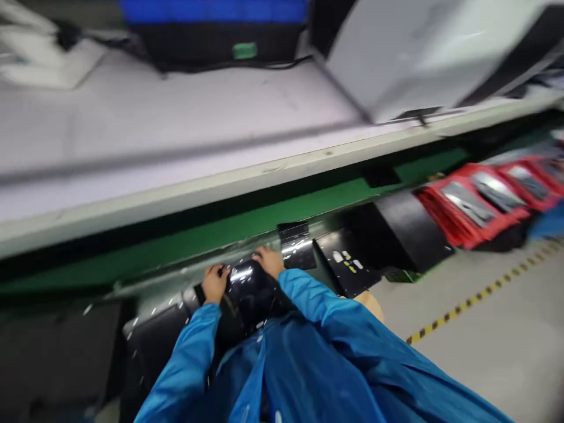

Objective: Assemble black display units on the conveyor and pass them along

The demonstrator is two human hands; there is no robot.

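A glossy black curved panel [251,288] lies low in front of my blue coat, between my two hands. My left hand [215,283] has its fingers curled at the panel's left edge. On the opposite side, my right hand [269,261] grips the far right edge, with its fingertips bent over it. The panel's near end is partly hidden by the coat. Just right of my right hand is another shiny black piece [298,245], and beyond it a black board [348,262] with white and yellow marks.
A white bench [189,111] with a thick front edge runs across above my hands. On it are a blue-and-black bin [215,35] and a large white casing [423,53]. Red folders [471,202] stand at right. Yellow-black tape [480,294] crosses the grey floor.
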